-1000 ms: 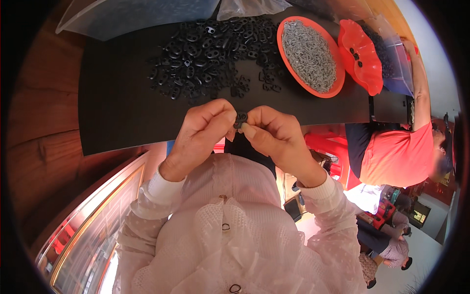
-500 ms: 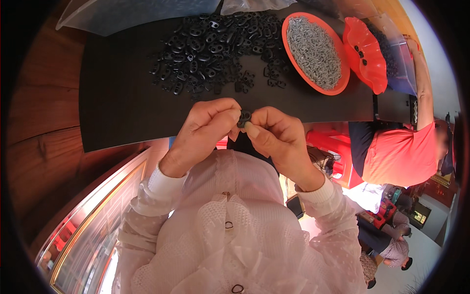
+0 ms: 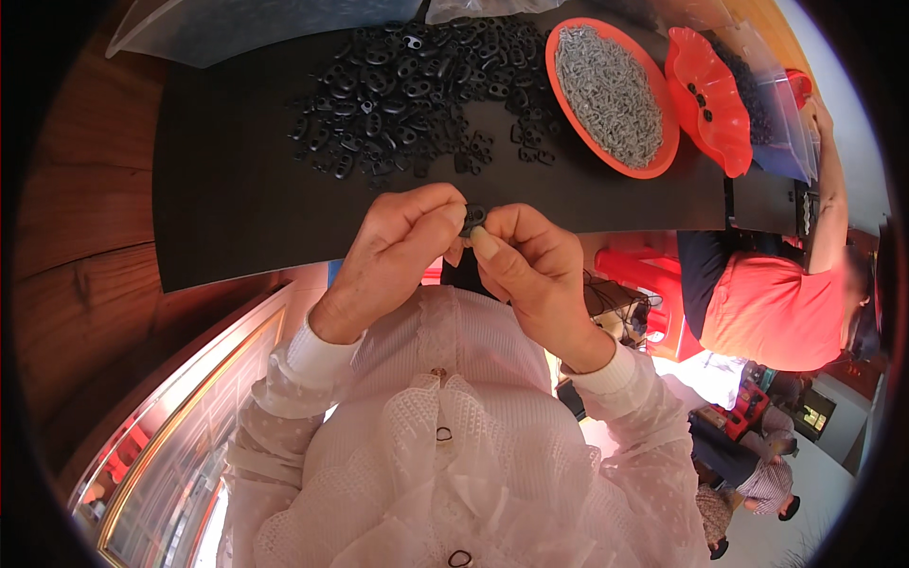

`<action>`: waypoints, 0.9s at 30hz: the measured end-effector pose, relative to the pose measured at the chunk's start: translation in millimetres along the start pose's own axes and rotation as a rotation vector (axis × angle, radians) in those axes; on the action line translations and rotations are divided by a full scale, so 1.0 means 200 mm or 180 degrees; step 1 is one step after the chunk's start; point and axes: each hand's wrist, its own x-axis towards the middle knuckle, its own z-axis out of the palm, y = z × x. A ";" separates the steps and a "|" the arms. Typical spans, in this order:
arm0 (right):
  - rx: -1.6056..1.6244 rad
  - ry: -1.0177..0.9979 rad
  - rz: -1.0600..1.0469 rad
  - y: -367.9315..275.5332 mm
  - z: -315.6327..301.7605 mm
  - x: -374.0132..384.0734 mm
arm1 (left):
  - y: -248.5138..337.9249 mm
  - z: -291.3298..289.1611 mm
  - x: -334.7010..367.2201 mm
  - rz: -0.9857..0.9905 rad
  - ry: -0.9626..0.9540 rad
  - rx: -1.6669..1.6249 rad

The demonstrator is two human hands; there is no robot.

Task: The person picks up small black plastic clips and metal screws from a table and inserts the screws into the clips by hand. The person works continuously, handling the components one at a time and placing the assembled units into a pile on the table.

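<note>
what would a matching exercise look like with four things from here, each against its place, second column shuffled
1. small black part
2. silver-grey pieces
3. wavy-edged red dish
4. heap of black pieces

A. inside the round bowl
B. on the dark table
C. held between both hands
D. just right of the round bowl

Pairs: 1-C, 2-A, 3-D, 4-B

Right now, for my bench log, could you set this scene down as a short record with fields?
Left hand: pinching the left side of a small black part
Right hand: pinching its right side
Table: dark, bearing a pile of black parts
Orange-red bowl: holds small grey pieces
Wavy-edged red dish: right of the bowl, a few black bits in it
</note>
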 end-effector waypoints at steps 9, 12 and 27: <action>-0.3693 -0.0354 -0.1860 -0.10 -0.08 0.05 | 0.03 -0.01 0.01 -0.0231 -0.0111 -0.0143; -0.4240 -0.0412 -0.2193 -0.13 -0.05 0.09 | 0.04 -0.01 0.00 -0.0383 -0.0019 -0.0264; -0.4681 -0.1127 -0.3007 -0.14 -0.10 0.22 | 0.05 -0.03 -0.01 -0.0496 -0.0197 -0.0055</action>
